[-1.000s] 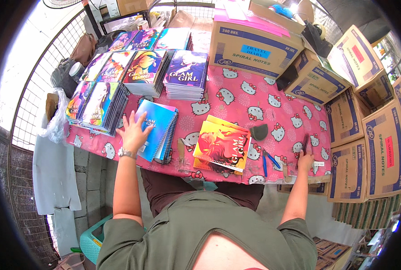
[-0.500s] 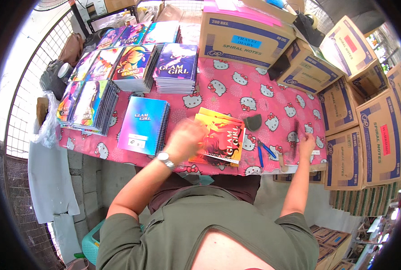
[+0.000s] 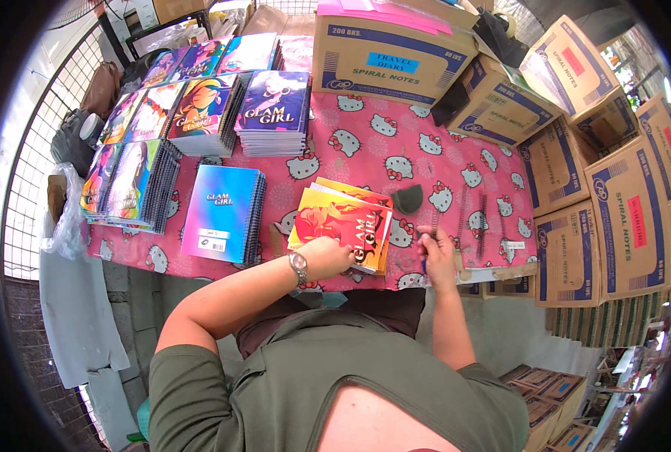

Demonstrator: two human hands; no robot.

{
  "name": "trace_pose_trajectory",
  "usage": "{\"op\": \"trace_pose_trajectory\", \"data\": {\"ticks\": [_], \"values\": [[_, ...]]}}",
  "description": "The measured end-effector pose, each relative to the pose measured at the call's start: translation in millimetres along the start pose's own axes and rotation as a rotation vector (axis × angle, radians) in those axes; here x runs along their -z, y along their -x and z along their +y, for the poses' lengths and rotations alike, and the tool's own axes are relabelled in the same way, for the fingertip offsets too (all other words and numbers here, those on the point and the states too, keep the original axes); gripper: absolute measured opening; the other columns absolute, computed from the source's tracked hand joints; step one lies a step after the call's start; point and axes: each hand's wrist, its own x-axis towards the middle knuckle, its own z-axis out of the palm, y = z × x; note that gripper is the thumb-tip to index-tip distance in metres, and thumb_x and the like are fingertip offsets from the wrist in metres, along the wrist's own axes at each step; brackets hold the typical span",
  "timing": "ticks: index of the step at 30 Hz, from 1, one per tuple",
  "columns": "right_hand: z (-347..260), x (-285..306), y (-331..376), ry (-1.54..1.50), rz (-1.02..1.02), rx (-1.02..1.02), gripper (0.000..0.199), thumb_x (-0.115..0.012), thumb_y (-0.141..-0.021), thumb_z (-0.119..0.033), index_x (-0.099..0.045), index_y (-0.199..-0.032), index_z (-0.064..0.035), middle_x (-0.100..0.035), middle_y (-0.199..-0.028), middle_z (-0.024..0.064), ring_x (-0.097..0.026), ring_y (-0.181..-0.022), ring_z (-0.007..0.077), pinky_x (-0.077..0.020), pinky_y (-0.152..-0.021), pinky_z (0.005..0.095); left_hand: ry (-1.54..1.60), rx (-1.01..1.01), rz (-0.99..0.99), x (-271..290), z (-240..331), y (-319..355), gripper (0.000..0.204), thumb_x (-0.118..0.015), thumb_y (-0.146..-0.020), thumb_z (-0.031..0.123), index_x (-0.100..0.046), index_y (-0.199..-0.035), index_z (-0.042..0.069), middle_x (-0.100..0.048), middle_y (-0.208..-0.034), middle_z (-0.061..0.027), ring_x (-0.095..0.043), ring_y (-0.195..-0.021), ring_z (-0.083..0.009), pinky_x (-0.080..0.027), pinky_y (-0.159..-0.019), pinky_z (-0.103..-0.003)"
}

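Observation:
In front of me lies a small pile of orange-and-yellow notebooks (image 3: 335, 218), with no coil visible along its edge. My left hand (image 3: 328, 258), wearing a watch, is closed at the near left edge of the top notebook. My right hand (image 3: 439, 256) is just right of the pile, its fingers pinched on a thin dark spiral coil (image 3: 434, 220) that points up. More dark spiral coils (image 3: 481, 226) lie on the table to the right. A bit of blue tool handle (image 3: 423, 266) shows beside my right hand; the rest is hidden.
Left of the pile stands a stack of blue-purple spiral notebooks (image 3: 222, 211). Several stacks of finished notebooks (image 3: 275, 113) fill the far left. A dark half-round piece (image 3: 407, 200) lies beyond the pile. Cardboard boxes (image 3: 396, 60) line the table's (image 3: 358, 166) back and right.
My right hand has come left from the coils at the table's right, bringing one coil towards the pile. My left hand has settled at the pile's near edge; the top notebook has turned slightly.

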Motion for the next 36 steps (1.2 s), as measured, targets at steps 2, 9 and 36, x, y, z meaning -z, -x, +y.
{"op": "trace_pose_trajectory", "data": {"ticks": [2,9,36], "values": [[2.1,-4.5,3.9,-0.026,0.003,-0.012,0.019,-0.055,-0.101,-0.012,-0.066,-0.115,-0.0045,-0.06,-0.082,-0.0019,-0.052,-0.068,0.004,-0.042,-0.059,0.0206,-0.037,0.01,0.037,-5.9,4.4,0.5,0.035,-0.053,-0.093,0.013,-0.059,-0.127,0.007,-0.066,-0.126,-0.0094,-0.068,-0.108,-0.0248,-0.059,-0.082,-0.038],[7.5,-5.6,15.3,-0.038,-0.059,-0.08,0.022,-0.055,-0.1,-0.01,-0.065,-0.117,-0.002,-0.064,-0.091,0.0027,-0.055,-0.072,0.007,-0.0458,-0.064,0.0232,0.045,-0.048,0.079,-9.6,-13.0,-3.3,0.04,-0.055,-0.092,0.014,-0.061,-0.131,0.008,-0.071,-0.117,-0.0082,-0.072,-0.096,-0.0254,-0.058,-0.078,-0.039],[-36.6,-80.0,26.9,-0.141,-0.062,0.127,0.075,-0.033,-0.106,-0.053,-0.017,-0.159,-0.0021,-0.047,-0.147,0.0139,-0.042,-0.065,0.0052,-0.0366,-0.054,0.02,0.136,0.23,0.639,69.0,-12.3,-23.2,0.032,-0.064,-0.082,0.009,-0.062,-0.113,0.012,-0.066,-0.111,-0.0063,-0.063,-0.107,-0.0229,-0.041,-0.094,-0.041]]}}
